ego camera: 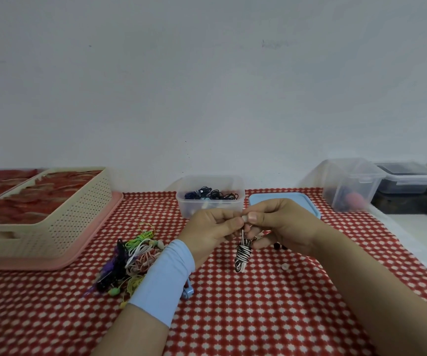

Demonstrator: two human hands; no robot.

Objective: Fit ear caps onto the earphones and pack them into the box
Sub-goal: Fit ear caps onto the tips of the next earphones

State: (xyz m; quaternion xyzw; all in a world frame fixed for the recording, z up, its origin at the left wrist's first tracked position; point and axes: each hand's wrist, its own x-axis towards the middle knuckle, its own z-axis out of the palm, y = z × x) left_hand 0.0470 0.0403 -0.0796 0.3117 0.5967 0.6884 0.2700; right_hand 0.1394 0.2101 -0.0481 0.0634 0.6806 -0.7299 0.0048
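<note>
Left hand [212,227] and right hand [281,224], each grip closed in a pinch on one earbud [245,218] above the surface [258,317]; its striped cable bundle [243,254] hangs below. Clear tub [189,209] behind holds dark cables [212,195]; cream basket [79,222], left, holds red packets [27,201]. Coloured earphones [130,260] lie heaped near the left wrist.

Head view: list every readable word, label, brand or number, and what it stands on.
None can be read.
Red packets in the cream basket: any print is too blurred.
Faint mark on the wall: illegible.
</note>
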